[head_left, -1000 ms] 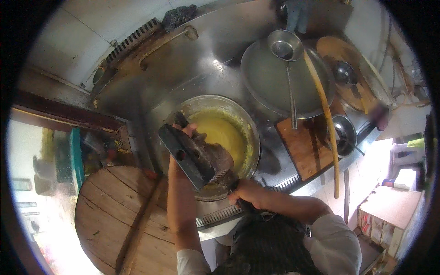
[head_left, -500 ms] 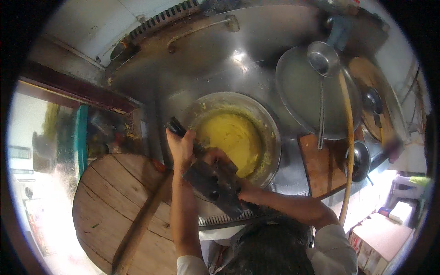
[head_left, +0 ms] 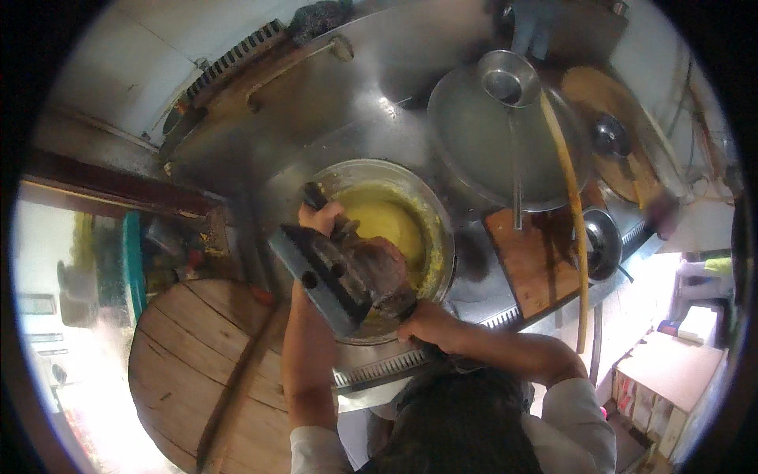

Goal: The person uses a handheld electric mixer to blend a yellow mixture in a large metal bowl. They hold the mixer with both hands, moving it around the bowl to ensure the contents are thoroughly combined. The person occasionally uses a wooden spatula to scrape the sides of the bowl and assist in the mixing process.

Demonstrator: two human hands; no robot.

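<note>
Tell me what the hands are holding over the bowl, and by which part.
Both hold a dark wedge-shaped grater-like tool over the metal bowl: left hand at its far upper end, right hand at its near lower end.

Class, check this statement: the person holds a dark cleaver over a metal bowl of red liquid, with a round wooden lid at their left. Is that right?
Not quite. In the head view the liquid in the metal bowl is yellow, not red. The rest stands: both the left hand and right hand hold the dark cleaver over it, with the round wooden lid at their left.
</note>
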